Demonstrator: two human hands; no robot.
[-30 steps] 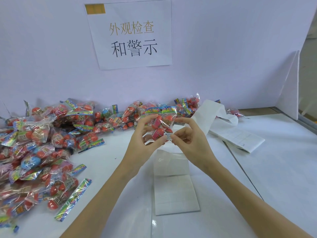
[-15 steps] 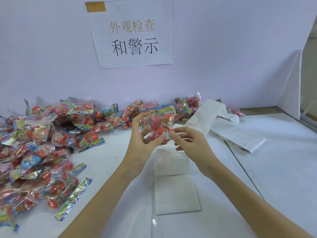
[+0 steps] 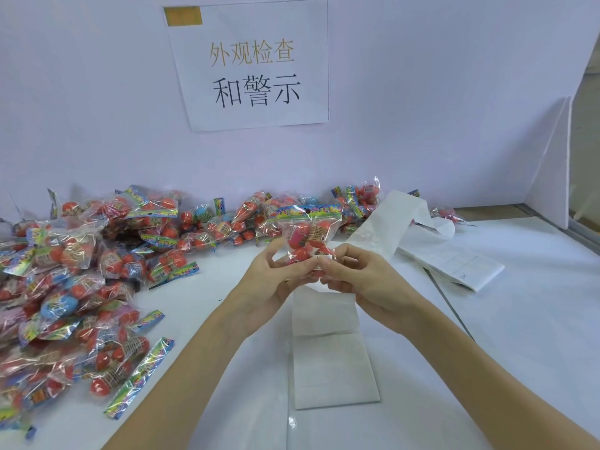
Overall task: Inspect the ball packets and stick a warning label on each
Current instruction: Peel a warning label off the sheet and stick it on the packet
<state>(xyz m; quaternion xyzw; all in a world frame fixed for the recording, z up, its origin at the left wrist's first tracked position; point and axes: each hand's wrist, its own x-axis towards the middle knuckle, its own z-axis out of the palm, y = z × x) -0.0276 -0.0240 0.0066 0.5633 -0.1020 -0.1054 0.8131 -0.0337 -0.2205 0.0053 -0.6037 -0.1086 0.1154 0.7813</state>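
Right hand (image 3: 360,280) has closed in, fingers pressing small white label (image 3: 325,254) onto clear red-ball packet (image 3: 306,235) pinched by left hand (image 3: 272,280); heaped packets (image 3: 81,271) left await labels.

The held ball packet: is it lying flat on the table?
No. The held ball packet is raised above the table, gripped by the left hand while the right hand pinches its lower edge.
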